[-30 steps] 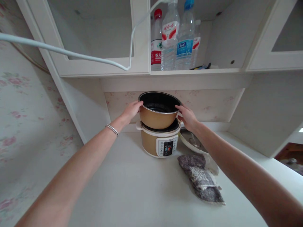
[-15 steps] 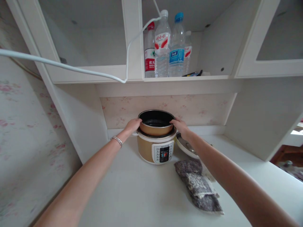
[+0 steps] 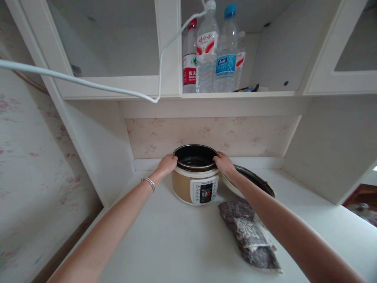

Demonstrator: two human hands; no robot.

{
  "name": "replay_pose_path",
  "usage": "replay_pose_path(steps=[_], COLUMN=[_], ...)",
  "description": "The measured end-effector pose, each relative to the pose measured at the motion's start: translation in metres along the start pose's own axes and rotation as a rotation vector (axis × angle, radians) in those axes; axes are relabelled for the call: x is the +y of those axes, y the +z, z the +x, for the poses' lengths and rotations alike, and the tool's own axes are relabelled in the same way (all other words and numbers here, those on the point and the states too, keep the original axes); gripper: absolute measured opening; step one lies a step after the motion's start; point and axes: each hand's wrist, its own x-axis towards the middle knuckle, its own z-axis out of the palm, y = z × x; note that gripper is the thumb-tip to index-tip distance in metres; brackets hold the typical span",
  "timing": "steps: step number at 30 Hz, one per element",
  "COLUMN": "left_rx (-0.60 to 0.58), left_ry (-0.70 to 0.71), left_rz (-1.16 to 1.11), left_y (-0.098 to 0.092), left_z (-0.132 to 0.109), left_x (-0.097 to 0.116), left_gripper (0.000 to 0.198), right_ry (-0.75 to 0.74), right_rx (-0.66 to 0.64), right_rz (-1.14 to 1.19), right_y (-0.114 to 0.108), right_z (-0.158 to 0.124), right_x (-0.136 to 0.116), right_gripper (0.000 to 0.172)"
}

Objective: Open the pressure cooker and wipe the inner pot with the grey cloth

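A round inner pot (image 3: pixel 195 160), dark inside, sits nearly all the way down in a gold and white electric pressure cooker (image 3: pixel 182 186). Its rim stands just above the cooker's top edge. My left hand (image 3: pixel 168 163) grips the rim on the left, and my right hand (image 3: pixel 224 163) grips it on the right, thumbs over the edge. To the right, partly behind my right forearm, the cooker's lid (image 3: pixel 255 179) rests tilted on the counter. In front of the lid lies a folded grey patterned cloth (image 3: pixel 249 232).
Overhead, an upper cabinet shelf (image 3: pixel 273 94) holds several plastic bottles (image 3: pixel 225 65). A white cable (image 3: pixel 108 90) hangs across the left side in front of the cabinet. The white counter (image 3: pixel 171 239) runs between side panels, with a floral wall (image 3: pixel 159 137) behind.
Both hands have lowered the inner pot into the cooker; its gold outer side is now hidden. The camera view has shifted slightly.
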Motion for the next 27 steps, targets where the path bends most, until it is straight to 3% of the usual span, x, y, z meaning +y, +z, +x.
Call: replay_pose_path(steps=[10, 18, 27], left_rx=[-0.009, 0.011, 0.026], left_ry=[0.151, 0.171, 0.181], left_rz=[0.102, 0.052, 0.118], left_y=[0.011, 0.007, 0.011], left_z=[0.003, 0.007, -0.003], left_x=[-0.003, -0.002, 0.0], left_gripper=[0.053, 0.053, 0.051], right_ry=[-0.062, -0.068, -0.052], right_rx=[-0.019, 0.068, 0.078], right_rz=[-0.155, -0.256, -0.317], right_y=[0.001, 0.005, 0.001], right_z=[-0.003, -0.019, -0.018], right_x=[0.004, -0.002, 0.0], right_gripper=[0.048, 0.055, 0.048])
